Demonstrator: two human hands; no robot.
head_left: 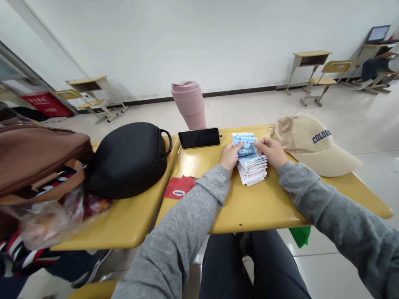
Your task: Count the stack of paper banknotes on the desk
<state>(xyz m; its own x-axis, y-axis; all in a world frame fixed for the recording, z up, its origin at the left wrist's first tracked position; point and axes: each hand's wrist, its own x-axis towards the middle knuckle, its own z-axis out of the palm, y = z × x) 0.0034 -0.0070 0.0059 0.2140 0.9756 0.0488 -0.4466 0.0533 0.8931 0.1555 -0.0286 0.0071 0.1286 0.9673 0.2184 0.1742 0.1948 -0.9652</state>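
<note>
Between my hands are blue banknotes [247, 148], with a printed portrait facing me. My left hand [230, 156] grips their left side, thumb on top. The fingers of my right hand [270, 150] pinch their upper right corner. Just below lies a thick stack of folded notes or paper slips [253, 169], fanned toward me on the yellow desk [230, 216]. Whether the held notes touch this stack I cannot tell. A black phone [199, 138] lies beyond my left hand, and a beige cap [307, 143] sits right of my right hand.
A pink tumbler [190, 104] stands behind the phone. Left of my forearm are a red pouch [180, 187] and a round black case [129, 160]. Farther left are a brown bag [37, 153] and a clear plastic bag [46, 220]. A person [378, 66] sits far right.
</note>
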